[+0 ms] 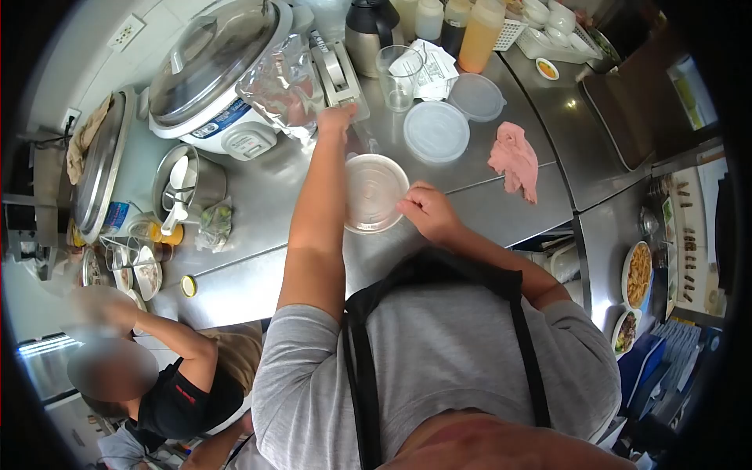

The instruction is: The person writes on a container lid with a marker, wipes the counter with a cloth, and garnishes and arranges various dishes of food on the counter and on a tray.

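Observation:
My left hand [337, 117] reaches to the front end of a white tape dispenser [338, 77]. Its fingers are pressed together there, and what they pinch is too small to make out. Below it on the steel counter stands a round container with a clear lid [376, 194]. My right hand [429, 211] is at the right rim of this container, its fingers curled and its thumb against them; anything between them is too small to see. Crumpled foil packaging [286, 90] lies left of the dispenser.
Two round translucent lids [436, 131], a pink cloth [515, 160], a clear cup [398, 78] and sauce bottles [481, 35] are at the right and back. A rice cooker [227, 110] and metal pot [205, 186] stand left. A co-worker [176, 376] is at lower left.

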`<state>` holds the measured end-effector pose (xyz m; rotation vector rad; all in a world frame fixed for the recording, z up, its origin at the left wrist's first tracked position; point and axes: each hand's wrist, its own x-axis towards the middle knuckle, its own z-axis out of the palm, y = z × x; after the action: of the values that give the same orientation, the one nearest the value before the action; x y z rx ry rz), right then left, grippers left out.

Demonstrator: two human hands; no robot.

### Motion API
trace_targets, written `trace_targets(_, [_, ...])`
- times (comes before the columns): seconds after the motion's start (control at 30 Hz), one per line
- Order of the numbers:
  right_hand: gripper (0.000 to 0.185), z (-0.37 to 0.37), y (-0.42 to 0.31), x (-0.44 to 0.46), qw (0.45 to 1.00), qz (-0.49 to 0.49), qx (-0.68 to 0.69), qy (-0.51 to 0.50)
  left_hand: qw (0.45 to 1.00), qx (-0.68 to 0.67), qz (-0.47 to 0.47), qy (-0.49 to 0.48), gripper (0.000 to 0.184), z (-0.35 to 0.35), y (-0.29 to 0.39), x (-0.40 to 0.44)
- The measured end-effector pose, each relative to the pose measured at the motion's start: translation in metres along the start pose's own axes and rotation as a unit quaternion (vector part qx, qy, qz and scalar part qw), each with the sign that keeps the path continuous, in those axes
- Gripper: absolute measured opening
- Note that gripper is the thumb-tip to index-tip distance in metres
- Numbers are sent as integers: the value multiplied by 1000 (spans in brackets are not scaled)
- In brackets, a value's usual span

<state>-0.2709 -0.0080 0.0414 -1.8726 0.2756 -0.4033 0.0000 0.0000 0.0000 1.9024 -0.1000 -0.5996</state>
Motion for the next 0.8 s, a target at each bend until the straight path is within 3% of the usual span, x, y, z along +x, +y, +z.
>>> trace_targets(0.1, [19,-21,6,-7,999,20,-45,-2,989,128,41,69,28,21,-8,-10])
trace_targets(0.2, [22,-32,10,3,996,18,-91,-17,923,319,111,186,26,12,2,-28])
trace_targets(0.3, [25,-49,10,14,996,-6,-91,-11,916,324,196,133,26,-17,-22,5])
trace_targets(0.37, [26,-63,6,15,997,18,-70,-29,944,193,222,149,23,-47,12,-40])
trace_targets(0.43, [29,-75,4,16,996,42,-32,-69,934,-6,302,189,19,-69,12,-77])
trace_targets(0.53, [31,-85,13,17,987,68,20,-143,931,-56,251,259,17,-79,-10,-139])
trace_targets(0.63, [31,-83,33,13,978,48,-35,-201,925,-109,213,294,13,-71,-76,-150])
trace_targets(0.73, [31,-78,57,13,967,56,-94,-231,927,-195,173,269,11,-59,-110,-157])
trace_targets(0.8, [30,-62,76,15,970,66,-85,-216,946,-180,140,231,13,-51,-117,-162])
